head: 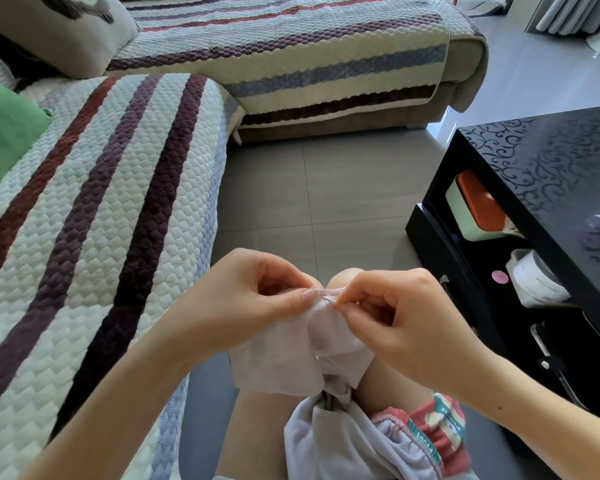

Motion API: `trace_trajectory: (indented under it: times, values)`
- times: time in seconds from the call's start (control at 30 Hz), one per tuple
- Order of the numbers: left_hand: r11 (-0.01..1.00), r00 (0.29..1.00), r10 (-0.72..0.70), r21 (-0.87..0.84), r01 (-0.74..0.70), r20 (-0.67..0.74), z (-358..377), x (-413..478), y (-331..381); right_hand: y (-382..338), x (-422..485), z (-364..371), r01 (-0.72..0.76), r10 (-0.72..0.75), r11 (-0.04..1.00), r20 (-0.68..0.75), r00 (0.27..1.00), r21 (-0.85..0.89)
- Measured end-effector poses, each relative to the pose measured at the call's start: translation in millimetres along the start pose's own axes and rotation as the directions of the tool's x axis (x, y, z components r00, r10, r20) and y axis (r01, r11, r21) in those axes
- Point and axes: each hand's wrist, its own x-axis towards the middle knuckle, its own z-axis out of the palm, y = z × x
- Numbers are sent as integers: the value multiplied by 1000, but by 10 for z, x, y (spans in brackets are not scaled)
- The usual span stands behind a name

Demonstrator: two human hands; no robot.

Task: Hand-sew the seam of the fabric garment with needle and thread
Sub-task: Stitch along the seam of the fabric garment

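Fabric garment (291, 351) seems partly sewn: your left hand (246, 299) pinches the seam (321, 292), your right hand (399, 313) pinches the needle (329, 299) just beside it.

The grey tiled floor (309, 188) carries a sofa (326, 109) and a glossy black surface (551, 168) with a scroll pattern. A quilted striped cover (84, 220) lies over the sofa seat. A green cushion (4, 133) and a beige cushion (66, 36) rest on it at the left. Below the surface top, an open shelf (465, 258) holds an orange-lidded box (478, 206), a white container (534, 282) and a small pink disc (500, 277). The pale garment (291, 355) rests on the person's bare thighs (257, 427).
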Motion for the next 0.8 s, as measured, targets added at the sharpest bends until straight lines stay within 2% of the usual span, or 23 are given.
trace_trajectory:
  times: [0.17,0.23,0.37,0.6,0.8]
  values:
    - [993,998,59,105,-56,-24,64,17,1,-12,42,52,-8,10,1000,70,998,-16]
    - [997,999,39,74,-38,-23,64,21,2,-6,48,47,-25,24,1000,57,998,4]
    - [999,999,-24,-40,25,23,32,11,-4,5,23,-16,-62,59,991,25,998,118]
    - [997,997,-64,-45,66,43,25,24,-30,-1,38,-83,-159,130,933,109,985,322]
    - [992,993,-60,-108,72,104,-4,26,-48,6,70,-131,-251,163,794,204,965,555]
